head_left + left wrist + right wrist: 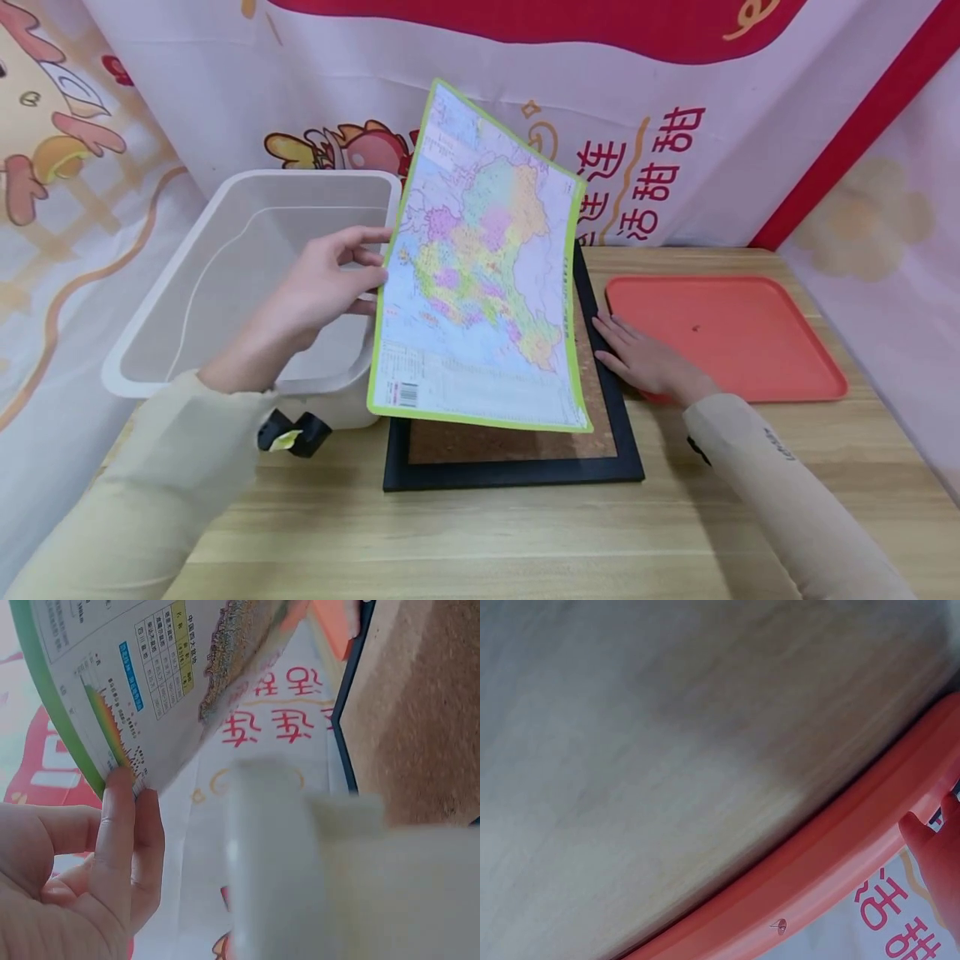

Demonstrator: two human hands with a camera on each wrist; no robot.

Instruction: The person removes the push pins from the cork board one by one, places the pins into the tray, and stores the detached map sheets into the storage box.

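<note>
My left hand (333,279) pinches the left edge of a map (487,275) with a green border, between thumb and fingers. The sheet is raised and tilted over a cork board (510,442) in a black frame. In the left wrist view the left hand (97,855) grips the sheet's edge, and the map's other printed side (157,742) shows a relief picture and tables. My right hand (648,358) lies with extended fingers on the right side of the black frame (609,387), near the tray. Much of the cork is hidden behind the map.
A white plastic bin (135,354) stands at the left. An orange-red tray (738,333) lies on the wooden table (480,533) at the right, with a thumbtack (780,926) in it. A printed cloth (480,75) hangs behind the table.
</note>
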